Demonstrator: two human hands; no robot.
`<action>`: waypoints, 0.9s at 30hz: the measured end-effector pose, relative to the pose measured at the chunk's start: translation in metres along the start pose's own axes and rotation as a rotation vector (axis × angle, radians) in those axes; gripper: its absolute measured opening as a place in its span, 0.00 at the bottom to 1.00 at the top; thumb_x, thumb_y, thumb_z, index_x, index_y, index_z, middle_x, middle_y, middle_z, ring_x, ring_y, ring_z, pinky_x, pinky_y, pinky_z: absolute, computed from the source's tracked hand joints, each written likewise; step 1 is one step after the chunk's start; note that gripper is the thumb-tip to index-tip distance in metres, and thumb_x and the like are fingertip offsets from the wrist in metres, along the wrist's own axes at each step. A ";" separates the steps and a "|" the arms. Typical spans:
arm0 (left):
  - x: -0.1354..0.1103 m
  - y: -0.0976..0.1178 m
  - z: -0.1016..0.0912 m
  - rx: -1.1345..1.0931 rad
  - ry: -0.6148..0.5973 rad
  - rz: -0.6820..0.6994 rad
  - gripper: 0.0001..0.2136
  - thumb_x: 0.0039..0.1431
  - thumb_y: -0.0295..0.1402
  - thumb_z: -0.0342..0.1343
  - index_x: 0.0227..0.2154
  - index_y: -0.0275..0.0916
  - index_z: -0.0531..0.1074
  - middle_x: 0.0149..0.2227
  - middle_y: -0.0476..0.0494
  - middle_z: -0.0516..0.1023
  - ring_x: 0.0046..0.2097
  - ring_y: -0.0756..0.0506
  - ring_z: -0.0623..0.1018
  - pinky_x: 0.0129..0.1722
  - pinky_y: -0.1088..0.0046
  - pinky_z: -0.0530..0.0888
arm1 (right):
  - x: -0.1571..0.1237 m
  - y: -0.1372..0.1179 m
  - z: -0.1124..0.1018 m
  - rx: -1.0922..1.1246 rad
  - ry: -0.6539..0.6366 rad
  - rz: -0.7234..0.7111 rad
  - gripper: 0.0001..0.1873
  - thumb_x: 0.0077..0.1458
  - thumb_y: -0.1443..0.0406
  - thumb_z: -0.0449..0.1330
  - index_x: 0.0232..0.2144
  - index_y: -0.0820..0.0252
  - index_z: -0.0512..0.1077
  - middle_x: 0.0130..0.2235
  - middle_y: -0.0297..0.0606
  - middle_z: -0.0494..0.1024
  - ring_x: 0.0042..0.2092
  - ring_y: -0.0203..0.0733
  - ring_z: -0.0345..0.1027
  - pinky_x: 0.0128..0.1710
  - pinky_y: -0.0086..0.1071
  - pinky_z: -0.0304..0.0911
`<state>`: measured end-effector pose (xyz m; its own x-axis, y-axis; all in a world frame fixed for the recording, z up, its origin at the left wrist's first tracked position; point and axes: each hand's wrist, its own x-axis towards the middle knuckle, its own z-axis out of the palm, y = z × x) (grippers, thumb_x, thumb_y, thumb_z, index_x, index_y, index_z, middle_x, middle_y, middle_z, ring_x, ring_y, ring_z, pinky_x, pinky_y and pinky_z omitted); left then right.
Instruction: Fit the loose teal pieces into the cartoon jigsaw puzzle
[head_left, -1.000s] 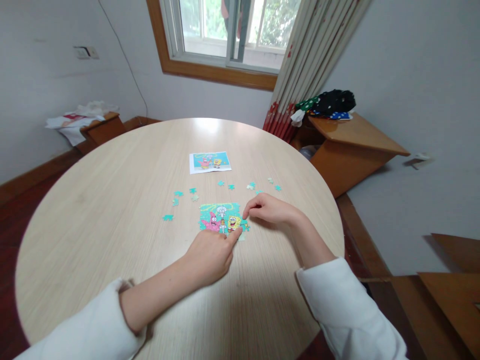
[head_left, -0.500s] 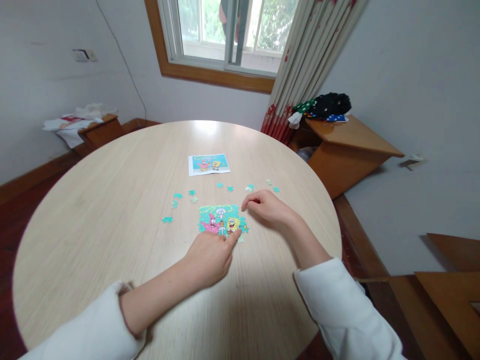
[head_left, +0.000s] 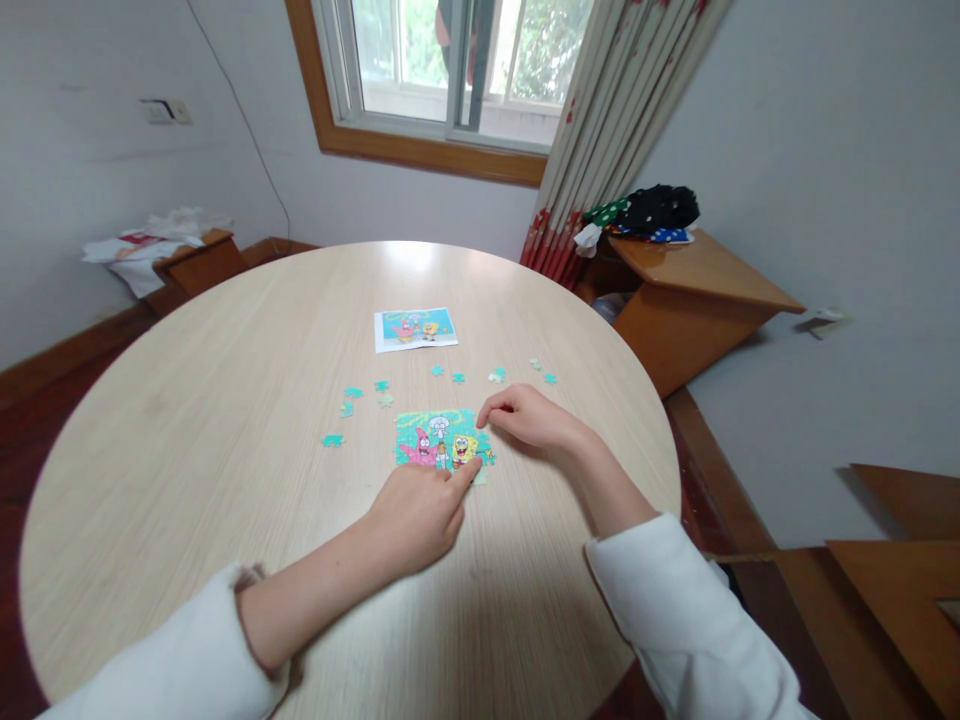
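The rectangular turquoise jigsaw with cartoon figures [head_left: 435, 430] is best held flat by the left hand [head_left: 416, 512], index finger extended, nothing visibly grasped. At its upper right, tabs should be squared before pressing; whether a piece is pinched by the curled right hand [head_left: 529, 415] cannot be told. Support is given by the round, pale wood-grained table [head_left: 217, 430].

Tabletop [head_left: 180, 440]: round, pale wood grain. Jigsaw puzzle [head_left: 433, 437]: partly assembled, cartoon figures on turquoise. Left hand [head_left: 420, 512]: index fingertip on the puzzle's lower right part. Right hand [head_left: 529, 415]: fingers bent together at the puzzle's upper right edge; any piece between them hidden. Loose pieces [head_left: 333, 440]: scattered left of and beyond the puzzle. Printed picture [head_left: 416, 329]: lying flat, farther back. Background: window [head_left: 405, 60], curtain [head_left: 600, 110], dotted cloths [head_left: 660, 208] on wooden furniture [head_left: 697, 320].
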<state>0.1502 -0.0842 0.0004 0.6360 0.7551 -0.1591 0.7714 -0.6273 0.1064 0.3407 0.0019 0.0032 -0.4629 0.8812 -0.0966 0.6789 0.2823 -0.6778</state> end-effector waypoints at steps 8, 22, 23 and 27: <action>0.001 0.000 -0.002 -0.022 0.054 -0.048 0.22 0.58 0.26 0.42 0.56 0.30 0.64 0.38 0.34 0.80 0.38 0.39 0.80 0.35 0.62 0.74 | -0.002 0.003 -0.003 0.036 -0.136 0.023 0.18 0.45 0.74 0.49 0.27 0.64 0.79 0.28 0.37 0.80 0.30 0.35 0.68 0.34 0.29 0.61; 0.000 0.000 -0.003 -0.005 0.006 -0.077 0.23 0.58 0.26 0.42 0.57 0.30 0.62 0.34 0.33 0.80 0.35 0.38 0.80 0.32 0.63 0.73 | 0.001 0.006 -0.003 0.032 0.005 0.044 0.18 0.49 0.75 0.50 0.31 0.61 0.80 0.38 0.40 0.82 0.42 0.40 0.74 0.48 0.33 0.64; 0.000 0.001 -0.004 0.000 -0.003 -0.081 0.24 0.58 0.26 0.42 0.58 0.30 0.62 0.34 0.33 0.80 0.35 0.38 0.80 0.32 0.64 0.72 | 0.001 0.007 -0.003 0.030 0.002 0.047 0.18 0.49 0.75 0.50 0.31 0.61 0.80 0.38 0.40 0.82 0.42 0.40 0.74 0.48 0.33 0.64; 0.000 0.002 -0.006 0.006 -0.019 -0.084 0.24 0.58 0.26 0.41 0.58 0.30 0.61 0.34 0.34 0.81 0.35 0.38 0.80 0.31 0.64 0.72 | 0.001 0.006 -0.003 0.039 0.003 0.050 0.18 0.49 0.76 0.50 0.31 0.61 0.80 0.39 0.41 0.82 0.42 0.40 0.74 0.48 0.34 0.64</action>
<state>0.1519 -0.0843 0.0062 0.5681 0.8017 -0.1860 0.8222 -0.5628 0.0857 0.3461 0.0056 0.0007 -0.4271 0.8950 -0.1285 0.6785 0.2233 -0.6998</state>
